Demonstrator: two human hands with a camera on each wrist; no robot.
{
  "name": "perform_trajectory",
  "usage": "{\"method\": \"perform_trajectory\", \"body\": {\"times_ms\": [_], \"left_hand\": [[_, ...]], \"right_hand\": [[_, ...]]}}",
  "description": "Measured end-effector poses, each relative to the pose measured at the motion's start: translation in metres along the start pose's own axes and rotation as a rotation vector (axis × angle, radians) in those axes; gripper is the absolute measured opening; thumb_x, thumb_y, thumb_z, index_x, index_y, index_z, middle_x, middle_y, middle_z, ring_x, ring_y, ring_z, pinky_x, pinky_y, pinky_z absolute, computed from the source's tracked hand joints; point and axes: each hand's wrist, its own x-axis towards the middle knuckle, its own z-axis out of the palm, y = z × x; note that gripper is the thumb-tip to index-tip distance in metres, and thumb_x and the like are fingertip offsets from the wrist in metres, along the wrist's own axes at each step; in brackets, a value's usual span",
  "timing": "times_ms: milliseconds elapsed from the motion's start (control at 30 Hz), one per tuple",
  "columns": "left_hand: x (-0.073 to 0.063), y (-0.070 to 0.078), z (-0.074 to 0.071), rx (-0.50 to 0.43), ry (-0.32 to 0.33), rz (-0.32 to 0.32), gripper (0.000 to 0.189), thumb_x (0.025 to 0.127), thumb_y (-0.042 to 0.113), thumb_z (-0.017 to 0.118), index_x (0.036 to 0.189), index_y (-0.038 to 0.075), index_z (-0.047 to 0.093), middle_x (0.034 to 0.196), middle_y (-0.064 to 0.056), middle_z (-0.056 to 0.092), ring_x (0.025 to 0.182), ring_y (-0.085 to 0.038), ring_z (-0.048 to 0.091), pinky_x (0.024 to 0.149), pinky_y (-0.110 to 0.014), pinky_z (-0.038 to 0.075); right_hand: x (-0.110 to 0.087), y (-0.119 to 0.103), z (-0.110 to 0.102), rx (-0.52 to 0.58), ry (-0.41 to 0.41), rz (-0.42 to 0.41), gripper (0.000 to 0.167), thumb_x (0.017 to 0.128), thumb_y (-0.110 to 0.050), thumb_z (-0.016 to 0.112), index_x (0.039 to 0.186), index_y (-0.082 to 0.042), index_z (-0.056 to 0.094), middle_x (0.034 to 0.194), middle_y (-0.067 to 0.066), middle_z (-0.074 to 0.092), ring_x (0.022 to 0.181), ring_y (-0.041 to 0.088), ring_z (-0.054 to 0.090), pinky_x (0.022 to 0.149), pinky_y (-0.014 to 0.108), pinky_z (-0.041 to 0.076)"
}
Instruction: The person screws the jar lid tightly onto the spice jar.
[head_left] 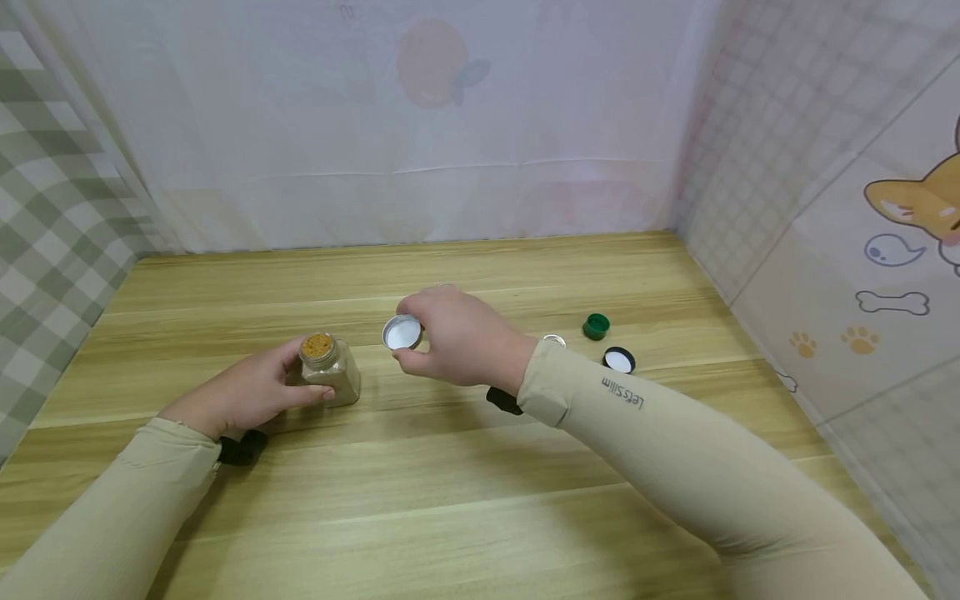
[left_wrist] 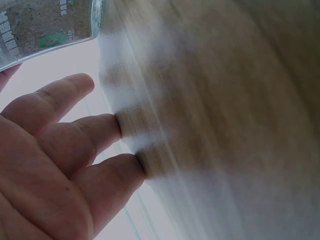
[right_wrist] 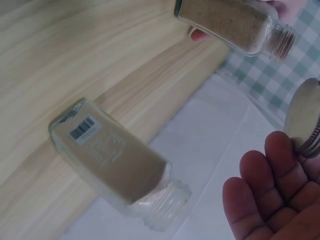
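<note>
My left hand holds an uncapped square glass spice jar between thumb and fingers on the left of the table. Orange-brown powder shows at its mouth. In the left wrist view, several fingertips reach the tabletop beside the jar. To the right of it, my right hand pinches a metal screw lid by its rim, its white inner side facing up. A second uncapped glass jar, holding tan powder, stands near the right hand in the right wrist view. That hand mostly hides this jar in the head view.
A green cap and a black cap with a white liner lie on the wooden table at the right. A silver rim peeks out past the right forearm. Cloth-covered walls bound the back and sides.
</note>
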Motion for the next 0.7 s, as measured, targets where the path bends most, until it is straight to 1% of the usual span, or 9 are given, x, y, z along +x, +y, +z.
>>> {"method": "perform_trajectory", "body": {"times_ms": [67,100,200,300,500,600,700], "left_hand": [[0.0,0.0,0.0,-0.005,0.0,-0.001,0.066,0.096,0.046,0.078,0.15,0.02,0.05,0.139,-0.008,0.068,0.131,-0.031,0.06,0.106,-0.056,0.047],[0.0,0.0,0.0,-0.007,-0.001,-0.001,0.066,0.095,0.046,0.078,0.149,0.02,0.05,0.139,-0.007,0.068,0.131,-0.031,0.06,0.106,-0.056,0.047],[0.0,0.0,0.0,-0.013,-0.004,-0.003,0.066,0.095,0.047,0.078,0.149,0.022,0.05,0.139,-0.007,0.068,0.131,-0.031,0.06,0.106,-0.056,0.046],[0.0,0.0,0.0,-0.012,-0.007,-0.004,0.066,0.095,0.048,0.078,0.149,0.022,0.05,0.14,-0.007,0.067,0.132,-0.032,0.059,0.106,-0.057,0.047],[0.0,0.0,0.0,-0.012,-0.01,-0.005,0.067,0.096,0.048,0.077,0.151,0.023,0.049,0.144,-0.009,0.065,0.135,-0.034,0.057,0.106,-0.059,0.047],[0.0,0.001,0.0,-0.012,-0.009,-0.006,0.067,0.096,0.048,0.077,0.151,0.023,0.049,0.145,-0.01,0.064,0.136,-0.034,0.056,0.107,-0.059,0.046],[0.0,0.001,0.0,-0.004,0.0,-0.002,0.064,0.095,0.048,0.077,0.149,0.023,0.051,0.144,-0.009,0.064,0.134,-0.033,0.057,0.106,-0.058,0.047]], "right_hand": [[0.002,-0.002,0.001,-0.014,0.001,-0.003,0.013,0.095,-0.026,0.072,0.094,-0.014,0.066,0.085,-0.002,0.067,0.08,0.015,0.055,0.093,0.032,0.047],[0.002,-0.003,0.001,-0.019,0.0,-0.005,0.013,0.095,-0.026,0.072,0.093,-0.014,0.065,0.085,-0.002,0.067,0.079,0.015,0.055,0.092,0.032,0.047],[0.004,-0.006,0.002,-0.027,-0.005,-0.004,0.013,0.095,-0.025,0.072,0.094,-0.014,0.065,0.085,-0.001,0.068,0.077,0.015,0.055,0.085,0.031,0.048],[0.007,-0.008,0.003,-0.031,-0.02,0.002,0.014,0.096,-0.026,0.071,0.098,-0.013,0.066,0.089,-0.001,0.069,0.08,0.015,0.056,0.078,0.028,0.049],[0.012,-0.013,0.005,-0.054,-0.041,0.011,0.018,0.097,-0.028,0.071,0.105,-0.013,0.068,0.093,-0.005,0.067,0.083,0.014,0.059,0.078,0.025,0.05],[0.015,-0.016,0.005,-0.055,-0.045,0.007,0.018,0.097,-0.028,0.071,0.106,-0.012,0.068,0.094,-0.003,0.069,0.083,0.014,0.059,0.078,0.026,0.05],[0.018,-0.019,0.005,-0.052,-0.057,0.005,0.019,0.098,-0.029,0.071,0.106,-0.012,0.068,0.095,-0.001,0.071,0.083,0.014,0.059,0.078,0.026,0.049]]}}
